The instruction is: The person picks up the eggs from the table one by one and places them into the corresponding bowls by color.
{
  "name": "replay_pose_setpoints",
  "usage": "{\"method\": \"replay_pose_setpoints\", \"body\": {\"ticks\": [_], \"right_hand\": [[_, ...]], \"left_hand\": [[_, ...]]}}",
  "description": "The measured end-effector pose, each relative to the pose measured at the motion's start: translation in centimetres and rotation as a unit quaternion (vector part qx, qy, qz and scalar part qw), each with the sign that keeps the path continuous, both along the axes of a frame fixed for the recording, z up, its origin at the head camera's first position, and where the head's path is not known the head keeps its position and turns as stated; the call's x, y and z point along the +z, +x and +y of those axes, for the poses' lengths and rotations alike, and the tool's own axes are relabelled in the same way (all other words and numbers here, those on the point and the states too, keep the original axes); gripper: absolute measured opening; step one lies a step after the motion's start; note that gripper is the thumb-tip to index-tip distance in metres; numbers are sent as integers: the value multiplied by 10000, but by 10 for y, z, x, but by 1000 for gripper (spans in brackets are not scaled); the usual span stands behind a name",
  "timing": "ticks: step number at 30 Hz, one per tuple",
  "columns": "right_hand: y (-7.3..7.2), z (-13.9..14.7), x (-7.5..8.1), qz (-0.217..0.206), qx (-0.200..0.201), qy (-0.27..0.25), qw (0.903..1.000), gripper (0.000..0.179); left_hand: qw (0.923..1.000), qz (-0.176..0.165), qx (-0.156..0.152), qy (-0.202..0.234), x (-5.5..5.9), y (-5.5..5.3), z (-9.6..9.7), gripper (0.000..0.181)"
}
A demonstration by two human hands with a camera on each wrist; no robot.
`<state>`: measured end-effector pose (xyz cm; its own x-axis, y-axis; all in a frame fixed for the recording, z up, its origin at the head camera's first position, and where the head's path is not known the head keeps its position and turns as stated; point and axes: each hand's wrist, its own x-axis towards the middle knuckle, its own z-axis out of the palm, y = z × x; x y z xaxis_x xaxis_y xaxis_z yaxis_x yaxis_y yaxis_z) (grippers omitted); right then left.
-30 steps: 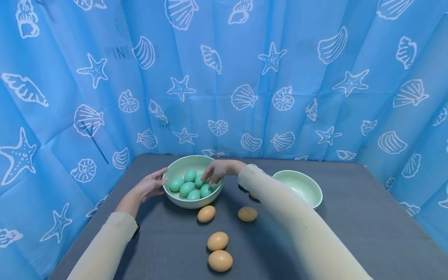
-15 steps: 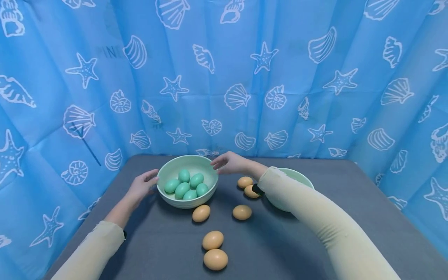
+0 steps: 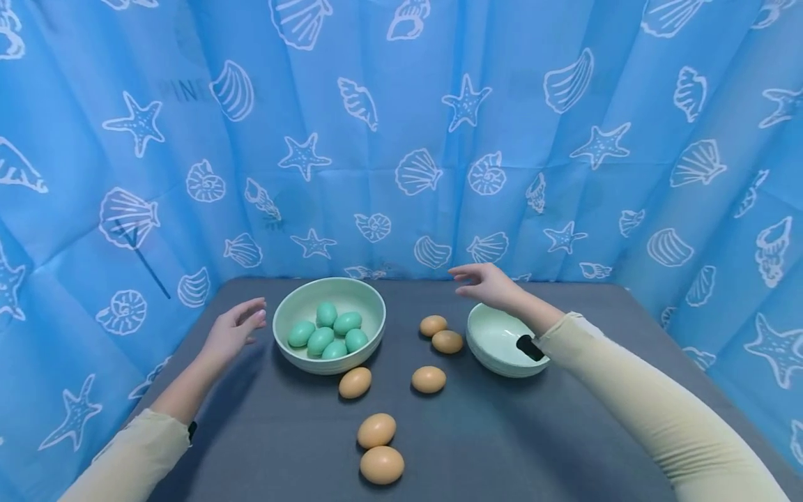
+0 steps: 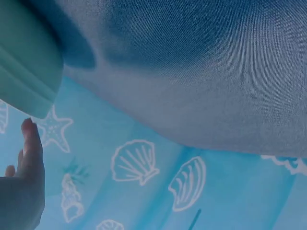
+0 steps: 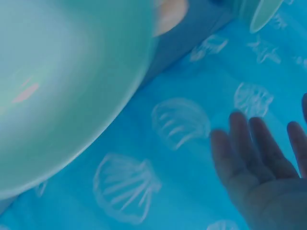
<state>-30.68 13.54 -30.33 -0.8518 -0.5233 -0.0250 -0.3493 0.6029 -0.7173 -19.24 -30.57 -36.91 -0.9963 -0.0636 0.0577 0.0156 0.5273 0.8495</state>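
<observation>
On the left of the table, a large pale green bowl [image 3: 285, 346] holds several green eggs [image 3: 320, 341]. My left hand [image 3: 231, 333] is just off that bowl's left side, fingers relaxed and holding nothing; the left wrist view shows its fingers near the bowl's wall [image 4: 24, 72] with a gap. My right hand [image 3: 489, 284] is in the air above the back rim of a smaller pale green bowl [image 3: 495, 328] on the right. Its fingers [image 5: 244, 139] are loosely extended and grip nothing. Part of the smaller bowl is hidden behind the right wrist and its black band.
Several brown eggs lie loose on the grey tabletop [image 3: 282, 439]: a pair [image 3: 447, 341] beside the smaller bowl, one egg [image 3: 429, 379] at mid-table, another egg [image 3: 355, 383] against the large bowl's front, and two eggs [image 3: 381, 465] nearer the front. A blue shell-print curtain [image 3: 401, 139] borders the back.
My right hand has come out of the large bowl and moved right to above the smaller one. My left hand has drawn away leftward from the large bowl's rim.
</observation>
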Motion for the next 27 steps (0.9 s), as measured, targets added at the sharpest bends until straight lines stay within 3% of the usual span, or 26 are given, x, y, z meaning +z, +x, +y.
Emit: {"method": "replay_pose_setpoints", "body": {"ticks": [3, 6, 10, 16, 20, 27], "right_hand": [[3, 25, -3, 143, -234, 57, 9996, 51], [5, 51, -8, 150, -487, 229, 9984, 56], [6, 83, -22, 143, -953, 622, 9934, 62], [13, 122, -45, 54, -1159, 583, 9915, 68], [22, 142, -61, -174, -843, 115, 9962, 71], [29, 161, -81, -388, -256, -663, 9967, 75]], "left_hand": [[9996, 278, 5, 4, 3, 2, 3, 58], [9981, 578, -208, 82, 6, 4, 8, 55], [9921, 914, -819, 251, 7, 6, 17, 49], [9781, 904, -1803, 516, 7, 8, 36, 49], [9598, 817, -2638, 510, 6, 7, 47, 51], [9192, 652, -3883, -52, 1, 8, 65, 55]]}}
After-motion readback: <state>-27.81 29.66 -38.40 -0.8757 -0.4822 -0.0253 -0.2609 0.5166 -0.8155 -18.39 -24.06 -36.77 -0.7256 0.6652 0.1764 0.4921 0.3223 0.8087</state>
